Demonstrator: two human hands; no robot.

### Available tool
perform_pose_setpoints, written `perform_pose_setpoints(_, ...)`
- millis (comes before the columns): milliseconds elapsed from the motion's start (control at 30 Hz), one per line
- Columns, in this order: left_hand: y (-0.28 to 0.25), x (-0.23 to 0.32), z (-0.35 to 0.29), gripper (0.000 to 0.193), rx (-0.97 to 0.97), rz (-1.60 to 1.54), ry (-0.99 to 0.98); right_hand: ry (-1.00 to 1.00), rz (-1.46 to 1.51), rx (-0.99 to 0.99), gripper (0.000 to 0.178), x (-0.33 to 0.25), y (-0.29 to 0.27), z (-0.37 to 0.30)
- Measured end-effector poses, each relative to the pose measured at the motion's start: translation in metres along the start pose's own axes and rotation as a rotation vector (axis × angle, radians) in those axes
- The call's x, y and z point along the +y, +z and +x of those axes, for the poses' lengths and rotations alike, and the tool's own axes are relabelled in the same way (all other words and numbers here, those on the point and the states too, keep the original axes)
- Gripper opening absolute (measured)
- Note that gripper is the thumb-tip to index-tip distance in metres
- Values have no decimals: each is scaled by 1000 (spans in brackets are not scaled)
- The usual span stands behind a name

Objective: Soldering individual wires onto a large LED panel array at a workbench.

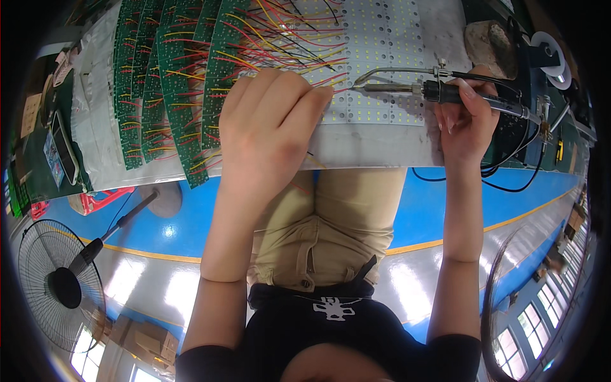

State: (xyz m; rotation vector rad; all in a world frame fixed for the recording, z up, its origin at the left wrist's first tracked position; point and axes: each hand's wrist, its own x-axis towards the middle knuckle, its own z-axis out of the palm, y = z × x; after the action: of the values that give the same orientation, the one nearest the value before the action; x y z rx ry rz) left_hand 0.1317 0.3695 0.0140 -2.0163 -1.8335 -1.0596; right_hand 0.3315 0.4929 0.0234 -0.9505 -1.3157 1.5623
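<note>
My right hand (470, 114) grips a soldering iron (439, 92) by its dark handle, and a thin curved metal feed tube (388, 70) runs along it. The iron's tip meets the white LED boards (382, 116), which carry rows of small yellowish squares. Just left of the tip, my left hand (273, 121) is closed in a pinch on a thin red wire (340, 90); its fingertips are partly hidden. Green circuit boards (175, 108) overlap beside my left hand, with red, yellow and black wires (286, 48) reaching from them toward the LED boards.
A solder spool (550, 60) on a stand and a rough stone-like pot (490, 41) stand at the far right. Black cables (519, 184) droop over the table's front edge. A phone (63, 148) lies at the left. On the floor stands a fan (63, 286).
</note>
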Motion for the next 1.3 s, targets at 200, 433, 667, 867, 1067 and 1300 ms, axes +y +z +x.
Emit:
perform_pose_setpoints(200, -3, 1, 1, 25, -33, -31, -30, -22, 2, -2, 13, -2, 3, 0)
perform_pose_setpoints(433, 0, -1, 0, 16, 2, 13, 19, -19, -4, -15, 11, -1, 2, 1)
perform_pose_setpoints(667, 1, -1, -2, 16, 10, 19, 20, -38, -28, 26, 7, -1, 7, -2)
perform_pose_setpoints(867, 1, 0, -1, 16, 3, 15, 17, -47, -23, -23, 7, 0, 3, 0)
perform_pose_setpoints(1067, 0, 0, 0, 16, -1, 9, 11, -15, -25, 24, 8, -2, 7, -1)
perform_pose_setpoints(1300, -1, -1, -1, 16, -23, 4, -1, 11, 182, -25, 8, -1, -6, 1)
